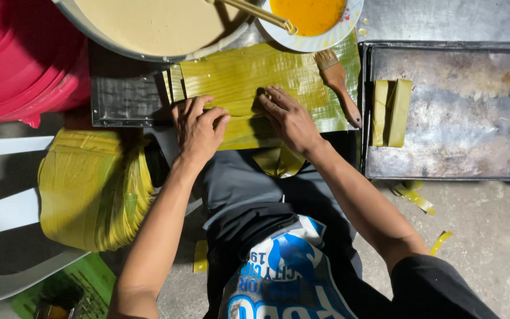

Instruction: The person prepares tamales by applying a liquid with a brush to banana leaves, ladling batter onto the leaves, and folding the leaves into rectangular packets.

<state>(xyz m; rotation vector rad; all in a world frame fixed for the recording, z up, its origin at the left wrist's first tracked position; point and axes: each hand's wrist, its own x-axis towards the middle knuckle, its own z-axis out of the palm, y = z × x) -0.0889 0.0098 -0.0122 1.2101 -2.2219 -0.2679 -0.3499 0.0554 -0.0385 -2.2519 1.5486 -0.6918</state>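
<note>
1. The left hand [198, 127] lies palm-down, fingers curled, pressing the near edge of a banana leaf sheet [249, 80].
2. The right hand [287, 118] presses flat on the same sheet, fingers together, at 3 o'clock of the left.
3. A brush [337, 82] rests at 3 o'clock of the sheet.
4. A folded leaf parcel [391, 112] lies in the metal tray [473, 142].
5. A leaf stack [92, 189] sits at 8 o'clock.
</note>
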